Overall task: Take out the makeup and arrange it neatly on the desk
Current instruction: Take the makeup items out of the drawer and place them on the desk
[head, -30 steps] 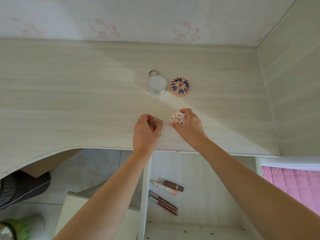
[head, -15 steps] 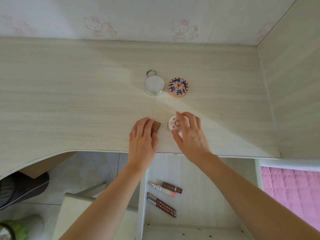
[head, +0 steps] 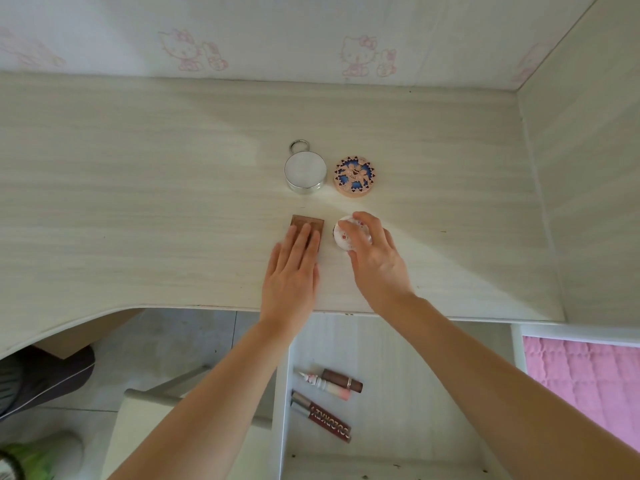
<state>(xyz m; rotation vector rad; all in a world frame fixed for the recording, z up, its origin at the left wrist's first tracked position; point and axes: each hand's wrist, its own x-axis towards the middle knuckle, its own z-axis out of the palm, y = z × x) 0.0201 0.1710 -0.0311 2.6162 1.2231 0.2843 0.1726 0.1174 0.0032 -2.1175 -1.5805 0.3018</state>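
On the pale wooden desk (head: 173, 209) lie a silver round compact with a ring (head: 305, 172) and, to its right, a pink round compact with a blue pattern (head: 354, 176). Nearer me, a brown rectangular palette (head: 309, 224) lies flat under the straight fingers of my left hand (head: 292, 275). To its right sits a small white floral round case (head: 347, 234), with the fingers of my right hand (head: 375, 256) resting over it. Several lip gloss tubes (head: 325, 400) lie in the open drawer (head: 415, 393) below the desk edge.
A side panel (head: 588, 168) walls off the desk on the right. A cartoon-cat patterned wall (head: 311, 36) stands at the back. A stool (head: 138, 427) and a dark shoe (head: 41, 379) are on the floor at lower left; pink bedding (head: 588, 382) lies at lower right.
Both hands set their items down flat on the desk. The left hand's fingers straightened over the brown palette and slid it a little farther back; the right hand loosened over the floral case.
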